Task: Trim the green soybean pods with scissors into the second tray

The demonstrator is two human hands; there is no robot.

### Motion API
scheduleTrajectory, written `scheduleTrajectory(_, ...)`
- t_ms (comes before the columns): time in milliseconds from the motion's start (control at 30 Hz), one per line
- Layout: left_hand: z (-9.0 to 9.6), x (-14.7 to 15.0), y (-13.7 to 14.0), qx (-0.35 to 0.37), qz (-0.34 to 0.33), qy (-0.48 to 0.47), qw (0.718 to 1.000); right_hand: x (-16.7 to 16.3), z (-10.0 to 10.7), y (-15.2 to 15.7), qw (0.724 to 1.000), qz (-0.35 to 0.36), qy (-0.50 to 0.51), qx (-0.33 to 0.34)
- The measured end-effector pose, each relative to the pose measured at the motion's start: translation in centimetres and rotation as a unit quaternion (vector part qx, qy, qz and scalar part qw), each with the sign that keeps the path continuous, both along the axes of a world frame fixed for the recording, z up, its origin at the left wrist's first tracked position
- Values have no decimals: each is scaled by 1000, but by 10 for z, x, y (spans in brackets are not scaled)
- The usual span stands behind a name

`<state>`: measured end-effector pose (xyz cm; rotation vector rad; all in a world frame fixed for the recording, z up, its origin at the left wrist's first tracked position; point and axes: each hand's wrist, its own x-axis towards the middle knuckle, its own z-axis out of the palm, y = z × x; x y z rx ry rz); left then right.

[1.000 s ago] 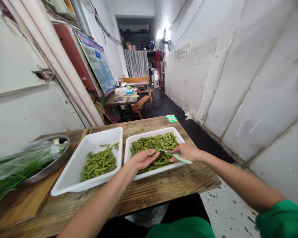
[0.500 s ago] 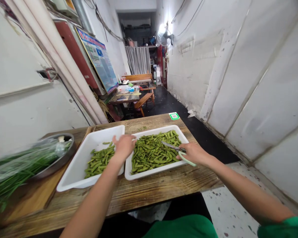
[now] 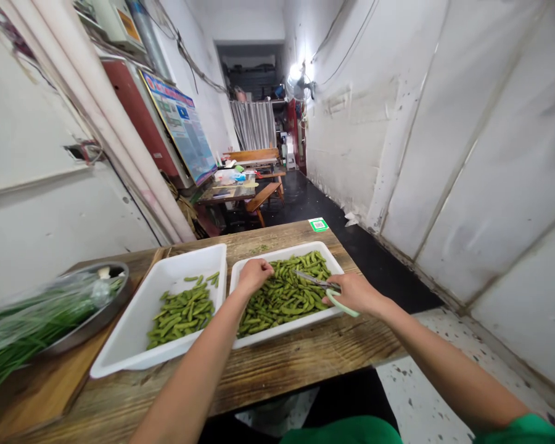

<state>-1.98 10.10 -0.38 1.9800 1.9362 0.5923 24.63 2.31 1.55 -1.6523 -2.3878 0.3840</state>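
My right hand (image 3: 357, 292) grips a pair of scissors (image 3: 342, 304) with pale green handles, its blades reaching left over the soybean pods (image 3: 287, 300). These green pods fill the white tray (image 3: 284, 325) on the right. My left hand (image 3: 256, 275) is over the left part of that tray, fingers curled together near the pods. Whatever the left fingers hold, if anything, is too hidden to name. A second white tray (image 3: 120, 333), to the left, has a smaller heap of pods (image 3: 182, 313) and some bare bottom.
Both trays stand on a wooden table (image 3: 245, 370). At the left, a metal bowl (image 3: 120, 290) holds bagged green stalks (image 3: 23, 345) beside a wooden board (image 3: 50, 394). A QR card (image 3: 319, 224) lies at the far edge. Beyond are another table (image 3: 226, 192) and benches.
My left hand has moved right, from above the gap between the trays to over the right tray, and its fingers have closed together. The scissors stay in my right hand. The view has shifted slightly.
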Motion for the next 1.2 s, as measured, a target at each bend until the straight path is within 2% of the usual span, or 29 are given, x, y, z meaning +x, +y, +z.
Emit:
scheduleTrajectory(167,-4,11,-2,3,1,-54,999,-1,1,3,1000,-14,-10,-1)
scheduleTrajectory(333,2,8,-11,16,-9,-128,992,1,3,0,1000,-12,19,-6)
scheduleTrajectory(400,3,7,-21,6,-19,-232,972,0,6,-1,999,-20,44,-2)
scheduleTrajectory(500,1,13,-39,-36,-14,-408,912,-5,11,-3,997,-8,79,-13)
scheduleTrajectory(600,-1,23,-52,-59,-10,-475,878,-13,15,-2,996,34,82,-25)
scheduleTrajectory(700,0,29,-59,-72,-26,-495,866,-19,15,-1,994,45,92,-40)
scheduleTrajectory(833,2,30,-63,-81,-46,-485,870,-23,13,2,986,67,141,-64)
scheduleTrajectory(1000,3,36,-67,-97,-28,-477,873,-20,16,7,975,98,163,-112)
scheduleTrajectory(1200,2,43,-68,-108,-3,-509,854,-21,25,15,963,122,151,-188)
